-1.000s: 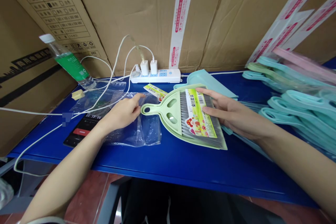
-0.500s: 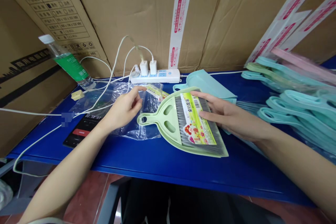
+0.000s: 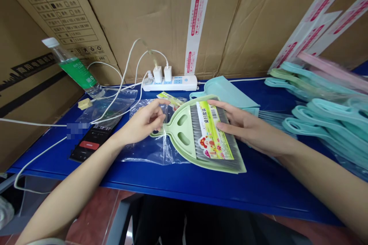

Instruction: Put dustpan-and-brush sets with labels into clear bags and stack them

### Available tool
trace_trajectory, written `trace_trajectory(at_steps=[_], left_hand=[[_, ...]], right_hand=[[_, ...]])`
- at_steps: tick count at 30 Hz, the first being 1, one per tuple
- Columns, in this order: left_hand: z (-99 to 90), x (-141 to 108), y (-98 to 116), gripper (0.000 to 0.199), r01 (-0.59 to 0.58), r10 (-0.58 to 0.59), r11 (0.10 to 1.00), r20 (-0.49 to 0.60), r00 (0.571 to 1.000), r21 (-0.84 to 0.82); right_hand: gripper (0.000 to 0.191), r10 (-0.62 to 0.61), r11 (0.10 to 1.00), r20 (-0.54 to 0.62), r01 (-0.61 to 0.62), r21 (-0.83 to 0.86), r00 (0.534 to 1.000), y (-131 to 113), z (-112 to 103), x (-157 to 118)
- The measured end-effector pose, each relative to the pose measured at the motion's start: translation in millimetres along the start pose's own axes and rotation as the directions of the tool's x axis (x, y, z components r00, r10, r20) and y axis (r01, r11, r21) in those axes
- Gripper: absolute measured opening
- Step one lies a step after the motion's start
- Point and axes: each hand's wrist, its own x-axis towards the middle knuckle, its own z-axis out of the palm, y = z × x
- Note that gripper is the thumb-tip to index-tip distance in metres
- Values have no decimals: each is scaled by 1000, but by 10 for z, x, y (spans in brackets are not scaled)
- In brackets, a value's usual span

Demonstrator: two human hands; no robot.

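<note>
Centrally, over the blue tabletop [image 3: 161, 180], the right hand [image 3: 247, 124] grips the bristle end of a pale-green dustpan-and-brush set [image 3: 198, 138]. The left hand [image 3: 145, 120] curls at its handle, by a clear plastic bag [image 3: 143, 152]; whether it pinches anything, I cannot tell. Cardboard [image 3: 155, 11] walls the back, behind a white power strip [image 3: 185, 83]; reddish floor tiles [image 3: 92, 206] show below.

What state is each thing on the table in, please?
Green dustpan-and-brush set: nested together, held by the right hand
Clear bag: crumpled
Phone: on, screen lit
Chargers: plugged into the power strip
Bottle: capped
Blue dustpan: lying behind the green set
Pile at right: stacked, partly wrapped
</note>
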Motion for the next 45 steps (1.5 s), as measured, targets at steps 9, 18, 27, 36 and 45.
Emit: trace_trajectory(at_steps=[9,18,27,36,45], left_hand=[[135,33,-43,35,-115,116,992,-18,993,55],[-150,19,136,39,499,-370,306,-381,847,811],[-163,-3,155,29,404,-588,450,-76,805,796],[-188,-5,109,18,413,-533,746,96,841,522],[-208,20,131,27,355,-493,665,28,870,657]], right_hand=[[81,62,997,-62,-59,56,996,26,-22,17],[75,126,991,-84,-121,56,989,-4,-3,22],[78,84,996,-37,-82,41,996,-4,-11,26],[81,61,998,-2,-61,4,998,87,-35,51],[77,46,999,35,-45,-26,998,99,-18,64]])
